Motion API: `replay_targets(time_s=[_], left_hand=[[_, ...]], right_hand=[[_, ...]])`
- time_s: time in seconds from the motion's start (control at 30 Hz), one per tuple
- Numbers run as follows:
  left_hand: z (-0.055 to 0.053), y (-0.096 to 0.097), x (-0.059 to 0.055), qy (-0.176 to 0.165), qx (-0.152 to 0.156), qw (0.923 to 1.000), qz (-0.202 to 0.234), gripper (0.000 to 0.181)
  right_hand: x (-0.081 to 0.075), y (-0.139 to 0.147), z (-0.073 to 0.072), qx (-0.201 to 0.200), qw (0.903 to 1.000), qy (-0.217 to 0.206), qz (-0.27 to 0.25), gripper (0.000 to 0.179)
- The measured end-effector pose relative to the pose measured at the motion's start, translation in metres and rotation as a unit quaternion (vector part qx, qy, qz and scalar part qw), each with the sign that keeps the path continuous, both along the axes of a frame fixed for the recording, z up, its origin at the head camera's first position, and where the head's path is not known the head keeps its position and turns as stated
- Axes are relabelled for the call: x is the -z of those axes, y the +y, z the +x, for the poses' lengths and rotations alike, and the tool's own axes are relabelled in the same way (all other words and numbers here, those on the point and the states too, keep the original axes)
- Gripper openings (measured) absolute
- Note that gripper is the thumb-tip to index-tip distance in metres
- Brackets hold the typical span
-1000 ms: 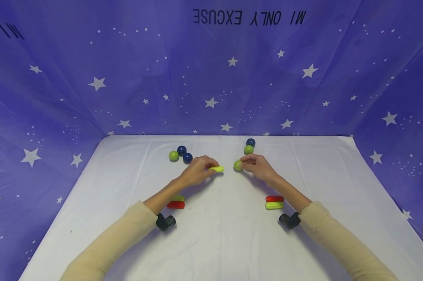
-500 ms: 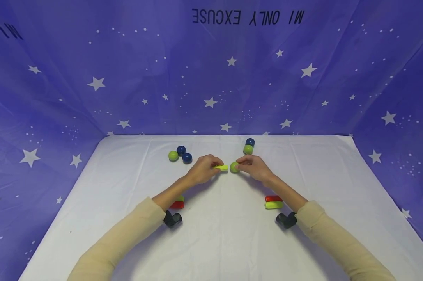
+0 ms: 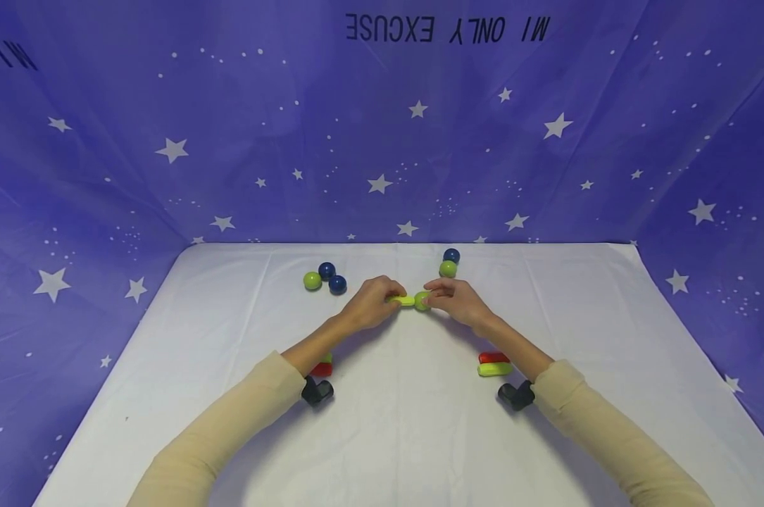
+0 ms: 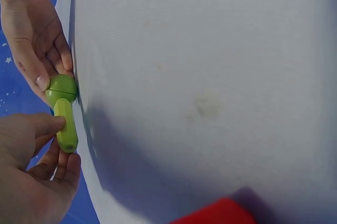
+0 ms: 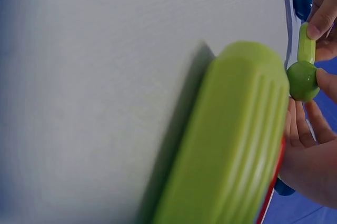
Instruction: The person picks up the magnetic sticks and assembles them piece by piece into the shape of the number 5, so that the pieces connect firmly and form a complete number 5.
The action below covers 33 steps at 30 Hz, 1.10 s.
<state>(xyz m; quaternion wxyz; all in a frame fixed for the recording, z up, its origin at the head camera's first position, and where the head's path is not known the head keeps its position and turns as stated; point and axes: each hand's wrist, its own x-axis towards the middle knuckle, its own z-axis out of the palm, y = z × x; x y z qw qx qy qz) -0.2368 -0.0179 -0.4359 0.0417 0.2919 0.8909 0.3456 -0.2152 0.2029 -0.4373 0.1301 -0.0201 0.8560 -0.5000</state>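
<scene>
Above the middle of the table my left hand [image 3: 370,304] pinches a yellow-green stick [image 4: 65,124] between thumb and fingers. My right hand [image 3: 460,304] holds a green ball [image 4: 61,88] between its thumb and fingers. One end of the stick meets the ball in both wrist views; whether they are joined or only touching I cannot tell. The right wrist view shows the same ball [image 5: 303,80] below the stick [image 5: 306,44], with part of the left hand at the upper right.
Left of the hands lie a green ball [image 3: 312,281] and two blue balls [image 3: 337,284]. Behind the right hand are a blue ball [image 3: 451,255] and a green one [image 3: 448,269]. Red [image 3: 493,358] and yellow-green sticks [image 3: 494,370] lie near the right forearm; another pair is partly hidden by the left.
My left hand has moved right with the stick, and my right hand slightly left with the ball. The gap between stick and ball has closed.
</scene>
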Motion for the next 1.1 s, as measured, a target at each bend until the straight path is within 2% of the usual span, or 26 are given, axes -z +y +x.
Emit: replay_targets(time_s=[0.23, 0.43, 0.57, 0.7, 0.87, 0.97, 1.1], left_hand=[[-0.001, -0.004, -0.002, 0.002, -0.007, 1.0, 0.0, 0.021], [0.0, -0.024, -0.012, 0.008, -0.037, 0.9985, 0.04, 0.026], [0.0, -0.049, -0.021, 0.033, -0.076, 0.9937, 0.076, 0.027], [-0.002, -0.082, -0.025, 0.032, -0.136, 0.9855, 0.097, 0.03], [-0.007, -0.12, -0.017, 0.003, -0.191, 0.9774, 0.091, 0.039], [-0.009, -0.134, -0.009, -0.016, -0.206, 0.9753, 0.08, 0.044], [-0.011, -0.143, 0.003, -0.038, -0.213, 0.9745, 0.06, 0.049]], right_hand=[[0.001, 0.001, -0.002, -0.007, 1.0, 0.002, 0.007, 0.038], [0.001, 0.001, -0.003, -0.002, 1.0, -0.006, 0.007, 0.039], [0.0, 0.001, -0.001, 0.0, 0.9999, -0.013, 0.005, 0.039], [0.002, 0.002, -0.001, -0.004, 0.9999, -0.012, 0.002, 0.039], [0.003, 0.002, -0.002, -0.001, 0.9999, -0.011, 0.008, 0.039], [0.004, 0.003, -0.001, -0.001, 0.9999, -0.011, 0.012, 0.039], [0.004, 0.003, -0.001, -0.003, 0.9999, -0.011, 0.008, 0.039]])
